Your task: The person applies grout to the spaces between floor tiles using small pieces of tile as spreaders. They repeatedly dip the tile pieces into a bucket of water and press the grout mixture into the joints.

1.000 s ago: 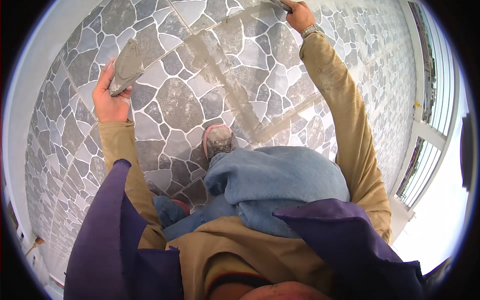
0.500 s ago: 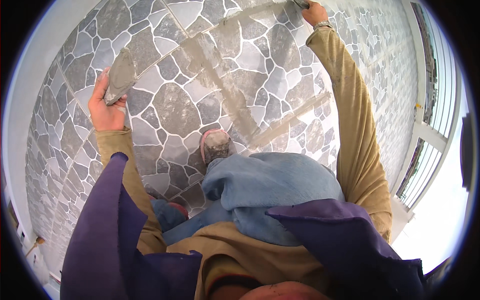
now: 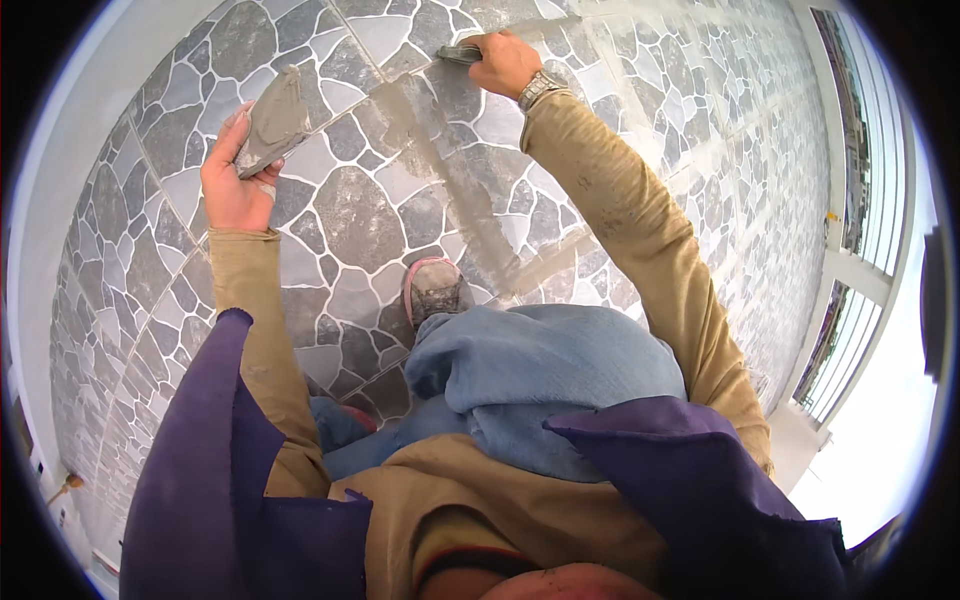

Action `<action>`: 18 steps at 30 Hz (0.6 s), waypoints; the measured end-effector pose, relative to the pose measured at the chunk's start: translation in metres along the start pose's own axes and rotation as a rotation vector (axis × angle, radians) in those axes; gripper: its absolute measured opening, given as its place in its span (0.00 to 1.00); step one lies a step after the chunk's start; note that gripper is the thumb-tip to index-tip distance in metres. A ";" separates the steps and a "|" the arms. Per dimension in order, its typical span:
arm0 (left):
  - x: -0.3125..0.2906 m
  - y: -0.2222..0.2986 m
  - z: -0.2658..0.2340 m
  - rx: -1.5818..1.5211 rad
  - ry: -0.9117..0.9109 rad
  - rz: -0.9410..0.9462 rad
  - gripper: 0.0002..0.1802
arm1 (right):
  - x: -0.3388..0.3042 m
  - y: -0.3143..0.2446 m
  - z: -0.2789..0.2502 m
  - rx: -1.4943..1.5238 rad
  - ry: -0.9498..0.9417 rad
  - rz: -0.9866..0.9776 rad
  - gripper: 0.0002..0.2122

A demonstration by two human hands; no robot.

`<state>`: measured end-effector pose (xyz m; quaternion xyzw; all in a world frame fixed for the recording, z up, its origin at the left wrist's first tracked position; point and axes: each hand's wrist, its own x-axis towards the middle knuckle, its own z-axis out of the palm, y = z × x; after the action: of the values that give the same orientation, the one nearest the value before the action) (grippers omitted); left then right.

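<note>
My left hand (image 3: 238,190) grips the near edge of a flat, pointed grey plate (image 3: 275,122) coated with wet-looking grout. It holds the plate tilted above the stone-patterned floor tiles (image 3: 365,215). Farther away, right of centre, my right hand (image 3: 508,66) is closed around a small flat grey scraper (image 3: 458,54). The scraper is at a tile joint at the far side; my fingers hide part of it. A wide smear of grey grout (image 3: 440,150) runs along the joint from near the scraper toward my knee.
My dusty shoe (image 3: 433,288) stands on the tiles beside the grout smear. Another grout band (image 3: 555,258) branches off to the right. A pale wall edge (image 3: 95,110) borders the floor at left. White railings (image 3: 872,150) line the right side.
My right hand has swept left along the far joint with the scraper. My left hand has moved slightly away from me and to the right, still holding the plate.
</note>
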<state>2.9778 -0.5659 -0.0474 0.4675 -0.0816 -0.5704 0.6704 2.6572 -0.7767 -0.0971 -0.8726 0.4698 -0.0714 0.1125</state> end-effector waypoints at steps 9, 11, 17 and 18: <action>-0.012 0.005 -0.011 -0.043 -0.006 0.026 0.15 | 0.034 0.095 -0.017 -0.079 -0.065 0.310 0.19; -0.024 0.008 -0.027 -0.040 0.048 0.033 0.16 | 0.023 0.021 0.013 -0.103 -0.068 0.237 0.17; -0.029 0.018 -0.029 -0.063 0.084 0.052 0.15 | -0.013 -0.091 0.013 -0.023 -0.142 0.011 0.16; -0.029 0.023 -0.027 -0.054 0.123 0.049 0.15 | -0.012 -0.091 0.009 0.045 -0.175 -0.032 0.17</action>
<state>3.0009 -0.5291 -0.0333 0.4811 -0.0365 -0.5260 0.7004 2.7264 -0.7172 -0.0824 -0.8802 0.4424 -0.0071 0.1717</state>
